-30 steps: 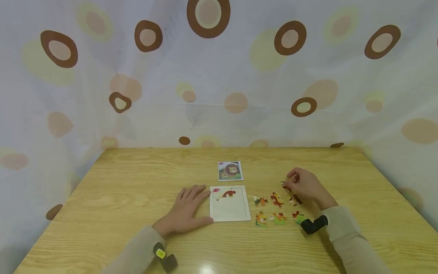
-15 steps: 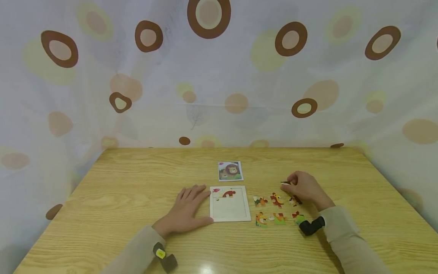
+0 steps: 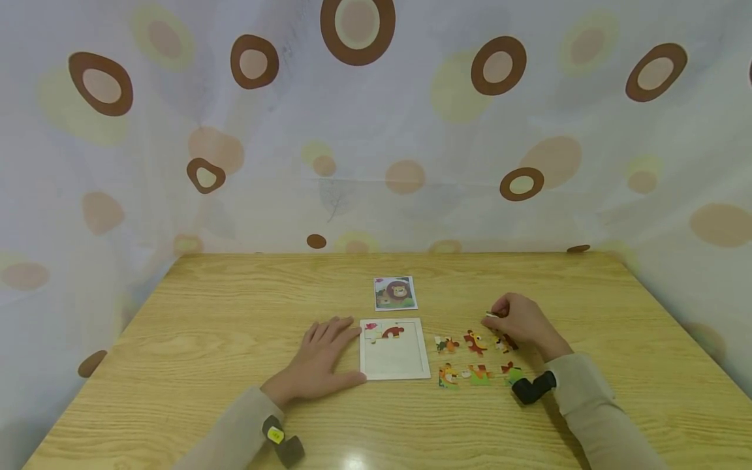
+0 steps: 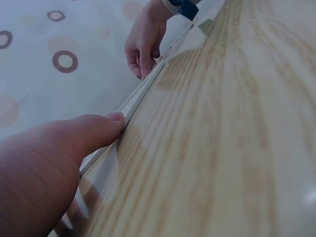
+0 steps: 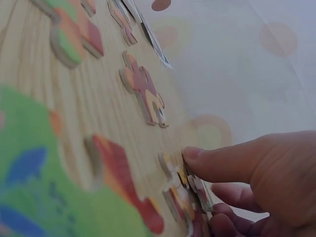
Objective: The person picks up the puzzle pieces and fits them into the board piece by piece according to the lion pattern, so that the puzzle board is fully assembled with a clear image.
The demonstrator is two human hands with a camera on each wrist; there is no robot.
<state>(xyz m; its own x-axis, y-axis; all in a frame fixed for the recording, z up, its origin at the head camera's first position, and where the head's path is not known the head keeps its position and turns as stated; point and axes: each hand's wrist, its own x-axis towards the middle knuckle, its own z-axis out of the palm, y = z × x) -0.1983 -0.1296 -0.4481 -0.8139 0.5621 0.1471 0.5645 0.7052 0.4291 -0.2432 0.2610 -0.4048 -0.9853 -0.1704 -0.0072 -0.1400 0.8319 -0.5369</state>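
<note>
My left hand (image 3: 317,362) lies on the table with its fingers spread, thumb and fingertips touching the left side of a white puzzle tray (image 3: 396,376). In the left wrist view the thumb (image 4: 98,129) presses against the tray's edge. A red-brown puzzle piece (image 3: 395,332) and a corner with a pink shape (image 3: 372,326) show at the tray's top. Right of the tray, my right hand (image 3: 525,324) pinches a small puzzle piece (image 3: 491,314) between thumb and fingers, just above the table; its picture is mostly hidden.
Several loose puzzle pieces lie in two rough rows right of the tray, among them a brown-and-yellow piece (image 3: 474,342) and an orange-and-green piece (image 3: 480,375). Behind the tray lies a lion picture card (image 3: 395,294). A patterned curtain (image 3: 405,215) hangs at the table's back edge.
My right hand has shifted slightly left and toward me, and the pinched puzzle piece has turned in its fingers. The left hand and the tray stay where they were.
</note>
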